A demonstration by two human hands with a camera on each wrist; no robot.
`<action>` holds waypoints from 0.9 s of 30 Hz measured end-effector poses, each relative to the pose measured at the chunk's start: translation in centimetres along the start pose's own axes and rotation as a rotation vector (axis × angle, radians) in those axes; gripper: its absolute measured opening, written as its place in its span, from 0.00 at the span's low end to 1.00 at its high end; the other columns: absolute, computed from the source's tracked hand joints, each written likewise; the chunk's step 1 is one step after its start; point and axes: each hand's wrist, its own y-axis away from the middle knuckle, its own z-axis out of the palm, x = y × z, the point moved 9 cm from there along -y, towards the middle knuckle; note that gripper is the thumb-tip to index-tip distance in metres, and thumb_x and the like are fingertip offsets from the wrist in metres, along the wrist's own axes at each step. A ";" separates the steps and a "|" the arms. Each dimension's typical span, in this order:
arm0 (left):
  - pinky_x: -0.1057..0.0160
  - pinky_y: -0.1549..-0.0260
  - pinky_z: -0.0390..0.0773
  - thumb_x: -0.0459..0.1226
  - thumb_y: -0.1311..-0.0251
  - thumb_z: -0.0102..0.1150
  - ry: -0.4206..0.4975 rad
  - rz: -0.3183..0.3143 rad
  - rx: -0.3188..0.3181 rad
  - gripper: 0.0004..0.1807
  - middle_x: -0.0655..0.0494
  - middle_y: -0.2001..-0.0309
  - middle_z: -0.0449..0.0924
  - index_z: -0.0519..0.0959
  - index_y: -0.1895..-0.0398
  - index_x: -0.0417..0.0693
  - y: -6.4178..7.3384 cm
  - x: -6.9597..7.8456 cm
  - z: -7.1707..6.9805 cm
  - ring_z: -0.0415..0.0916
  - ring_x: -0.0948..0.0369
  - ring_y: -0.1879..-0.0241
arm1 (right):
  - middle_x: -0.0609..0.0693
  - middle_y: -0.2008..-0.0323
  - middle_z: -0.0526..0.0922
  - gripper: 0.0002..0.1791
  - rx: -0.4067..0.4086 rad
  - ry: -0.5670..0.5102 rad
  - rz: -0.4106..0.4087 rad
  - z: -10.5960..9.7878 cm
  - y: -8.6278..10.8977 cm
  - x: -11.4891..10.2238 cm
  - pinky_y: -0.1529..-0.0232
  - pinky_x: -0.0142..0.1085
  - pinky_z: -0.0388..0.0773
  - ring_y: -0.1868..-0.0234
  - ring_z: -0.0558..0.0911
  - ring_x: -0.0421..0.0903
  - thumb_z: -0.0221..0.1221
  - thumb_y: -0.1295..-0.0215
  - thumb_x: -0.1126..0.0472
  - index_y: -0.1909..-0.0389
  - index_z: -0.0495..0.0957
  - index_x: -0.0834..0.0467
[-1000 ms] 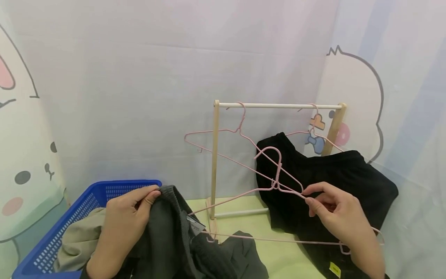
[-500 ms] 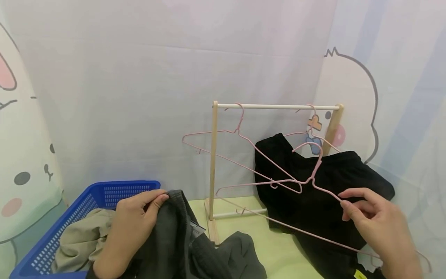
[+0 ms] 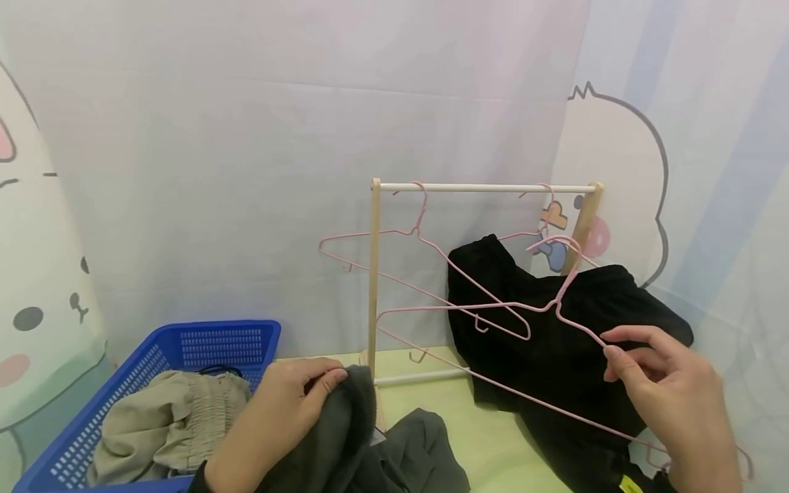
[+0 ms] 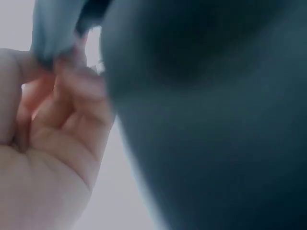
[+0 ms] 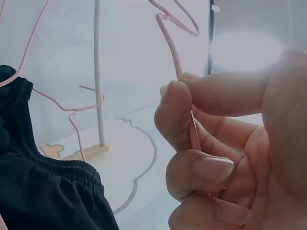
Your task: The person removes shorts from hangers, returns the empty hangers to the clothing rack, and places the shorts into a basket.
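Observation:
With thumb and fingers my right hand (image 3: 678,390) pinches the right shoulder of a pink wire hanger (image 3: 493,382), which is tilted and has no garment on it. In the right wrist view the hanger wire (image 5: 169,40) runs between thumb and fingertips. My left hand (image 3: 280,411) pinches the waistband edge of a dark grey garment (image 3: 425,445), whose lower part lies bunched on the table. The left wrist view is mostly filled by the blurred grey cloth (image 4: 216,129). A pale tag shows partly at the garment's waistband.
Behind stands a small rack (image 3: 481,187) of wood and white bars. One bare pink hanger (image 3: 364,234) and a hanger with black pants (image 3: 524,329) hang from it. A blue basket (image 3: 169,330) at the left holds beige pants (image 3: 166,428). The table cover (image 3: 487,445) is yellow-green.
My right hand has moved right, drawing the hanger out of the grey garment's waist. My left hand has moved right and slightly down with the waistband, uncovering more of the beige pants.

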 end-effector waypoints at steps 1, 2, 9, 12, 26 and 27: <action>0.70 0.78 0.72 0.44 0.25 0.59 0.015 -0.021 -0.046 0.11 0.74 0.75 0.79 0.86 0.68 0.64 0.0 -0.2 0.5 0.70 0.75 0.79 | 0.34 0.81 0.83 0.08 0.000 -0.003 -0.005 0.0 0.0 -0.1 0.74 0.26 0.64 0.76 0.77 0.26 0.66 0.30 0.60 0.52 0.83 0.51; 0.70 0.80 0.68 0.46 0.24 0.56 0.027 -0.039 -0.086 0.14 0.75 0.79 0.74 0.84 0.70 0.66 0.0 -0.3 0.9 0.65 0.75 0.81 | 0.33 0.81 0.83 0.08 -0.002 -0.005 -0.008 0.0 -0.1 -0.1 0.74 0.26 0.64 0.76 0.77 0.25 0.66 0.30 0.60 0.52 0.83 0.51; 0.68 0.83 0.61 0.52 0.22 0.52 0.033 -0.119 -0.178 0.19 0.70 0.84 0.58 0.77 0.77 0.67 0.3 -0.9 1.8 0.54 0.71 0.85 | 0.32 0.80 0.83 0.08 -0.002 -0.017 -0.024 0.0 -0.1 -0.2 0.74 0.26 0.64 0.76 0.77 0.25 0.66 0.29 0.60 0.52 0.83 0.50; 0.68 0.83 0.62 0.51 0.22 0.53 0.020 -0.130 -0.177 0.18 0.70 0.85 0.59 0.78 0.76 0.67 0.3 -1.0 1.8 0.55 0.71 0.85 | 0.32 0.80 0.83 0.08 -0.006 -0.018 -0.025 0.0 -0.1 -0.2 0.75 0.28 0.63 0.76 0.77 0.26 0.66 0.29 0.60 0.52 0.83 0.50; 0.68 0.69 0.81 0.40 0.24 0.59 -0.029 -0.223 0.031 0.09 0.69 0.70 0.83 0.87 0.50 0.55 -0.3 -2.2 0.6 0.78 0.72 0.71 | 0.34 0.81 0.83 0.07 0.015 -0.061 0.008 -0.6 0.1 0.0 0.75 0.28 0.63 0.79 0.76 0.30 0.67 0.30 0.60 0.53 0.83 0.51; 0.67 0.68 0.81 0.40 0.24 0.59 -0.035 -0.232 0.043 0.10 0.68 0.69 0.84 0.87 0.49 0.54 -0.4 -2.3 0.6 0.79 0.70 0.69 | 0.34 0.81 0.83 0.07 0.018 -0.068 0.004 -0.6 0.1 -0.1 0.76 0.28 0.63 0.79 0.76 0.30 0.67 0.30 0.60 0.53 0.83 0.51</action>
